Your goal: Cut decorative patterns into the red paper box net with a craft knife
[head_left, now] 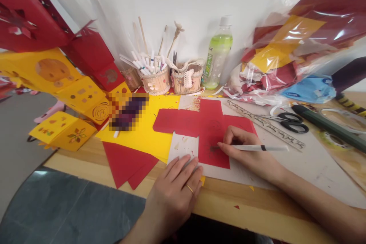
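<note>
A red cross-shaped paper cutout (pixel 188 120) lies flat on a greyish-white work sheet (pixel 286 167), with faint dark drawn lines on some panels. My right hand (pixel 240 148) rests on its lower right panel, fingers closed round a white pen (pixel 248 147) with a dark band. The pen's tip is hidden by my fingers, beside a small dark drawn mark. Spread flat, my left hand (pixel 178 187) lies on the sheet just left of the cutout's lowest panel and holds nothing.
Yellow paper (pixel 137 137) and red sheets (pixel 126 164) lie left. Behind stand a marker cup (pixel 156 82), a basket (pixel 187 80) and a bottle (pixel 219 53). A ruler (pixel 265 124), scissors (pixel 291 122) and a bag of scraps (pixel 274 57) are right; paper boxes (pixel 77 95) stack left.
</note>
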Demonstrator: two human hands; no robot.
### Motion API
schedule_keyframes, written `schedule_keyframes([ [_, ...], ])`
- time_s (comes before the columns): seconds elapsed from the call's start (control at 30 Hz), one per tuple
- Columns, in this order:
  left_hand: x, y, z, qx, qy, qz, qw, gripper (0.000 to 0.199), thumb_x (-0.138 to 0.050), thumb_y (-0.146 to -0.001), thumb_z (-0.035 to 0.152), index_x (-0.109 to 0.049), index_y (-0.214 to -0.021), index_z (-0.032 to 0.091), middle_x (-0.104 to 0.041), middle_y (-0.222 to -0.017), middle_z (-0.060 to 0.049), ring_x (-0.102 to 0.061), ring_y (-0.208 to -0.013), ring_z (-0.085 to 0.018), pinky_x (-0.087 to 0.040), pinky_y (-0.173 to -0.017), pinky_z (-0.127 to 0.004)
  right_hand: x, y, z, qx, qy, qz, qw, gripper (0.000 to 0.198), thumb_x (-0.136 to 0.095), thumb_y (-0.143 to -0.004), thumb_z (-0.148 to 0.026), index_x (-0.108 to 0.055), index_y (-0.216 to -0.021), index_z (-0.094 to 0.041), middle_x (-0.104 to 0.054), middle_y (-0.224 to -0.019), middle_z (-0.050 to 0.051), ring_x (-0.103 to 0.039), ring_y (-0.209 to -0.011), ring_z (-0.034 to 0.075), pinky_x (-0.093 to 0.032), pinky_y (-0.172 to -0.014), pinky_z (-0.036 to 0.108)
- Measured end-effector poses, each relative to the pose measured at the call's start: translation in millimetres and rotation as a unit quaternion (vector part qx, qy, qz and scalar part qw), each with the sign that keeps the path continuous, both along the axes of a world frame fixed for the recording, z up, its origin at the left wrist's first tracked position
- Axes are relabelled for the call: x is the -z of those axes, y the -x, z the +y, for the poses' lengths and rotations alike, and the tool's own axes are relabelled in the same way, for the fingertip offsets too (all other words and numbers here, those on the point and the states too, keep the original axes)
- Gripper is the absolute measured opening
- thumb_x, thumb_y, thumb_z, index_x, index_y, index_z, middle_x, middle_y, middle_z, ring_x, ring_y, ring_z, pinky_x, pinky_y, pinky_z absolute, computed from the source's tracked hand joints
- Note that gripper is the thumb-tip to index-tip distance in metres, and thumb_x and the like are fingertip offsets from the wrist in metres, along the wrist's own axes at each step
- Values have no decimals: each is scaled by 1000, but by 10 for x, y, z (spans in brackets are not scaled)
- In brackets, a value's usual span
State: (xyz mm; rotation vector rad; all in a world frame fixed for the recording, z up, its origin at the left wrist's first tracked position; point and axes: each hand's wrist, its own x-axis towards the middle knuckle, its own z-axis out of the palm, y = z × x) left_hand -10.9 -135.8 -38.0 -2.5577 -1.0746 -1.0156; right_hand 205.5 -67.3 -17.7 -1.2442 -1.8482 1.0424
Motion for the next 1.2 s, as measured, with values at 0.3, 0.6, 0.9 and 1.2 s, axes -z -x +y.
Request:
schedule_keyframes([
  [0.3, -1, 1, -10, -2, -1, 4, 1000, 23, -48, -90, 13, -64, -106, 8, -66, -108, -11, -61, -104, -26, -56, -85, -41, -2, 11, 4, -1, 0, 1, 1000, 26, -59, -83, -32, -44, -64, -22, -47, -61, -4, -43, -56, 12, -34, -51, 25],
  [0.6, 5, 4, -19, 3, -9, 0, 1000, 23, -50, -88, 12, -63, -106, 8, -66, -109, -11, -61, -105, -26, -55, -85, -41, -47, 19, -5, 7, 0, 22, 1000, 25, -62, -77, -24, -43, -60, -21, -46, -57, -5, -41, -54, 11, -32, -50, 24],
  [0.9, 13, 10, -31, 9, 0, 3, 1000, 24, -48, -89, 12, -63, -108, 9, -65, -110, -11, -59, -107, -25, -55, -87, -41, -105, -61, 75, 127, -51, 131, 982, 34, -60, -81, -35, -38, -59, -23, -40, -53, -7, -36, -48, 10, -31, -46, 24],
  [1.2, 54, 14, -42, 6, -7, -2, 1000, 24, -48, -90, 14, -63, -107, 10, -65, -111, -10, -60, -105, -26, -55, -88, -43, -278, -509, 277, 214, -132, 101, 963, 33, -66, -76, -49, -51, -63, -22, -45, -55, -5, -42, -50, 11, -33, -45, 24],
])
